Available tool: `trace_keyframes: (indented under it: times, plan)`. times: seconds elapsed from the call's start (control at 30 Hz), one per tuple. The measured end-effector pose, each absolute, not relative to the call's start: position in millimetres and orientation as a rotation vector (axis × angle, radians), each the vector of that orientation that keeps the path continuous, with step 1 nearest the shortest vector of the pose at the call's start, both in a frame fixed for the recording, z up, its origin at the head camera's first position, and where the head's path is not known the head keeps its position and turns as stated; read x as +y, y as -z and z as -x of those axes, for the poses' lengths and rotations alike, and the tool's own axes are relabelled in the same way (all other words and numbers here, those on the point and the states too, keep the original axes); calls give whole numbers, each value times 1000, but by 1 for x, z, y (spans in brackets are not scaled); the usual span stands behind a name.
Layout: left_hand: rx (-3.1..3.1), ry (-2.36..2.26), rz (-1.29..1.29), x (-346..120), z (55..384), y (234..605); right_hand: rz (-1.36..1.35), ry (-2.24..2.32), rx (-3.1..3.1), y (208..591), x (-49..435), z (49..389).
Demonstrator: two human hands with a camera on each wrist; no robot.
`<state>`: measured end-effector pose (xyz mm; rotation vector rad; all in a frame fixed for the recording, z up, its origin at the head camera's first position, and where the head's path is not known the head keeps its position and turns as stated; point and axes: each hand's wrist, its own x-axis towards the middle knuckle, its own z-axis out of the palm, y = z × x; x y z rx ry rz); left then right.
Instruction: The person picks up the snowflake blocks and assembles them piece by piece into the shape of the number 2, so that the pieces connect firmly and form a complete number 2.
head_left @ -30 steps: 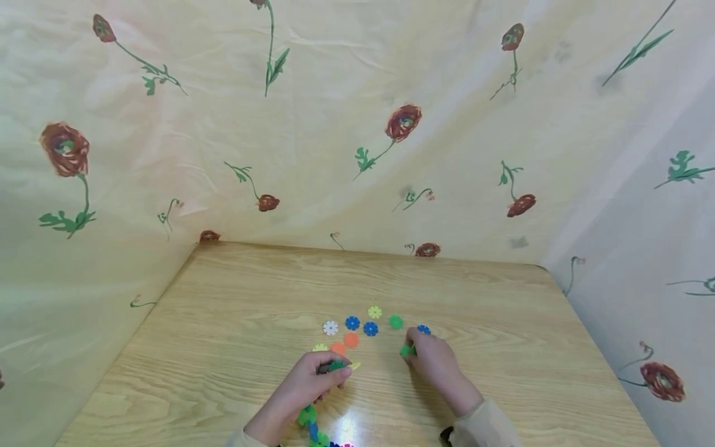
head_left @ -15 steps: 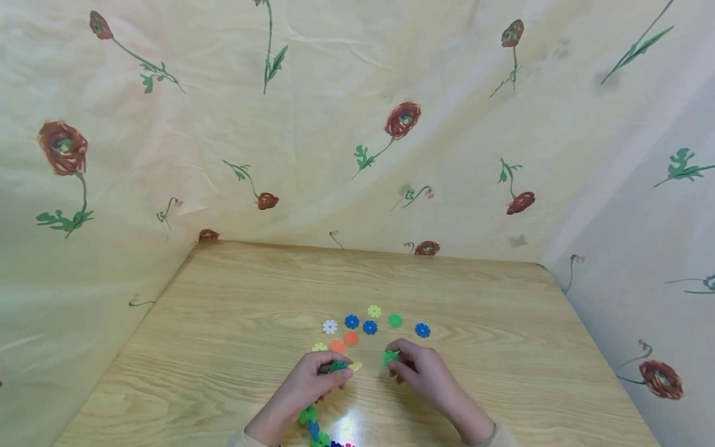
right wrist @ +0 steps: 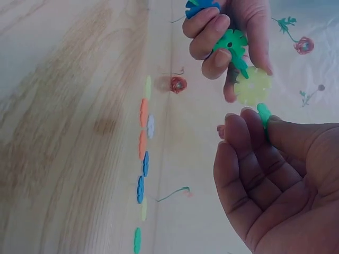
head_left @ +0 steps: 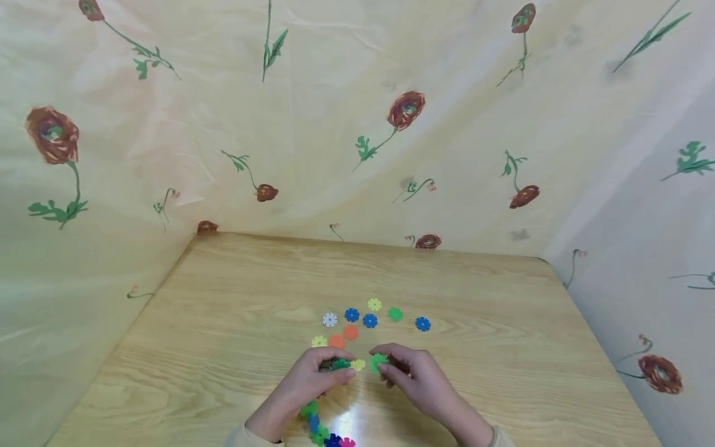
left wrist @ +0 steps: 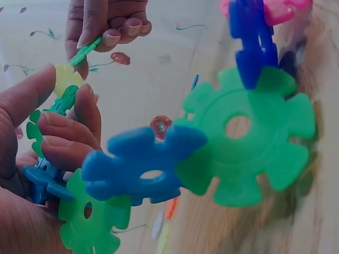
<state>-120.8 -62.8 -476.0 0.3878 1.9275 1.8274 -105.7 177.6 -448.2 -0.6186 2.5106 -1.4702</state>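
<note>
My left hand [head_left: 307, 379] pinches the end of a chain of slotted snowflake discs near a yellow disc [right wrist: 253, 89]. Part of the chain is hidden inside the hand. From there it hangs down past a blue disc [left wrist: 145, 164] and a large green disc [left wrist: 238, 180] to dark blue and pink discs. Between thumb and fingers my right hand [head_left: 416, 375] pinches a loose green disc [head_left: 378, 363], seen edge-on in the right wrist view. This green disc faces the yellow one, with a small gap between them in the head view.
Beyond the hands, loose discs lie flat on the wooden table [head_left: 223, 310]: a white disc [head_left: 330, 320], two orange, several blue and yellow ones, and a green disc [head_left: 395, 314]. A flowered cloth [head_left: 313, 124] encloses the table's back and sides.
My right hand has lifted the green disc from beside the far-right blue disc and brought it left, close to the yellow disc. The left hand has stayed nearly in place.
</note>
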Motion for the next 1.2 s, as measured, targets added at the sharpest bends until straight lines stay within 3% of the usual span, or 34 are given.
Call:
trace_keyframes:
  times: [1.2]
  plan:
    - [1951, -1722, -336, -51, 115, 470, 728, 1423, 2618, 451, 180, 94]
